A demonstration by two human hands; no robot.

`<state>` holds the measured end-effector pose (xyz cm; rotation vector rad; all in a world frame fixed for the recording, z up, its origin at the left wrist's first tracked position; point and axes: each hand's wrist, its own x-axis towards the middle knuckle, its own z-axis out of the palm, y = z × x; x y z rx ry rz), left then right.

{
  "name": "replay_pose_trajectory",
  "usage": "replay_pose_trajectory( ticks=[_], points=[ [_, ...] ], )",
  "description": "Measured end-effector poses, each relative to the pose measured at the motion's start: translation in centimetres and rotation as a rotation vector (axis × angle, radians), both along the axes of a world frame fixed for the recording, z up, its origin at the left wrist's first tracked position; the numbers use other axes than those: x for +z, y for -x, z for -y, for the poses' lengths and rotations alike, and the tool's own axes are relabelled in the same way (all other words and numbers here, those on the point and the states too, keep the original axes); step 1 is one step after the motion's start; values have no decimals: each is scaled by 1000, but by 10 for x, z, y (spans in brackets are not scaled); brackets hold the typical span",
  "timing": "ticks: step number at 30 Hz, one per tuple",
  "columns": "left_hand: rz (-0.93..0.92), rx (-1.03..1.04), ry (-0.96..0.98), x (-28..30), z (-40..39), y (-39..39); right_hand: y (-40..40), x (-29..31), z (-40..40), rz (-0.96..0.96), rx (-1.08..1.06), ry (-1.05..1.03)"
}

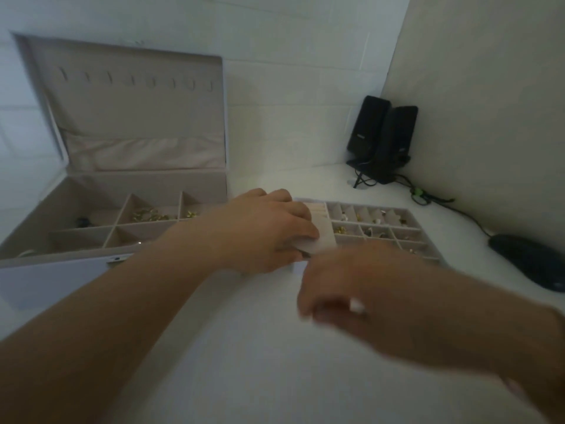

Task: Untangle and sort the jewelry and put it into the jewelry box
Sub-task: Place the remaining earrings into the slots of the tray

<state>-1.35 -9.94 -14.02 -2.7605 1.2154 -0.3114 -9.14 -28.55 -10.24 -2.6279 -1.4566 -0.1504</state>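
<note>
The beige jewelry box (pixel 195 179) stands open at the left, lid upright, with gold pieces (pixel 149 215) in its back compartments. To its right lies a divided insert tray (pixel 428 231) with small gold and pale pieces in several cells. My left hand (pixel 263 231) lies over the tray's left end, its fingers curled round the near left corner. My right hand (pixel 351 286) is blurred, hovering just in front of the tray's near edge, fingers loosely curled downward; whether it holds anything is unclear.
Two black speakers (pixel 382 139) stand in the back right corner, with cables (pixel 428 194) trailing forward. A dark computer mouse (pixel 532 261) lies at the right edge. The white tabletop (pixel 244 347) spreads out in front of the hands.
</note>
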Motion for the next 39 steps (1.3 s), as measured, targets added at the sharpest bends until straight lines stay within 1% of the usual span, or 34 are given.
replay_pose_trajectory(
  ticks=[2, 5, 8, 11, 14, 16, 18, 20, 22, 23, 24, 25, 26, 27, 28, 29, 30, 31, 32, 34, 36, 37, 39],
  points=[
    [32, 35, -39, 6, -3, 2, -24, 9, 10, -64, -246, -165],
    [153, 201, -107, 13, -12, 3, -88, 5, 30, -69, -548, -368],
    [224, 395, -94, 17, -19, 5, -131, -20, 33, -132, -679, -411],
    [219, 490, 16, 22, -18, 9, -148, -33, 34, -240, -732, -407],
    [236, 494, 182, 27, -14, 10, -152, -34, 37, -290, -752, -446],
    [214, 484, 287, 29, -11, 11, -152, -31, 40, -278, -753, -468],
    [193, 445, 400, 30, -5, 11, -150, -31, 42, -234, -745, -406],
    [174, 370, 553, 28, 3, 12, -147, -34, 43, -213, -734, -310],
    [106, 290, 725, 26, 12, 15, -144, -37, 49, -205, -715, -301],
    [36, 248, 791, 23, 18, 18, -143, -37, 54, -201, -713, -380],
    [-43, 203, 827, 20, 24, 22, -141, -35, 61, -209, -719, -530],
    [-122, 150, 819, 14, 31, 27, -138, -33, 70, -238, -729, -722],
    [-179, 88, 756, 7, 36, 32, -134, -30, 81, -293, -737, -926],
    [-189, 25, 648, -2, 42, 34, -129, -28, 91, -362, -735, -1103],
    [-160, -19, 518, -14, 45, 35, -123, -27, 102, -415, -726, -1223],
    [-118, -33, 386, -26, 47, 34, -117, -27, 114, -429, -731, -1280],
    [-87, -23, 283, -38, 48, 31, -110, -28, 123, -435, -744, -1291],
    [-69, -4, 221, -47, 48, 29, -104, -30, 132, -442, -764, -1273],
    [-48, 0, 201, -54, 48, 28, -97, -34, 138, -451, -791, -1239],
    [-9, -4, 227, -60, 48, 27, -85, -45, 146, -468, -836, -1096],
    [8, 35, 285, -61, 49, 25, -73, -56, 147, -485, -888, -887],
    [-4, 76, 318, -63, 49, 24, -68, -61, 146, -491, -900, -770],
    [-68, 168, 396, -66, 49, 24, -60, -67, 142, -418, -890, -556]
  ],
)
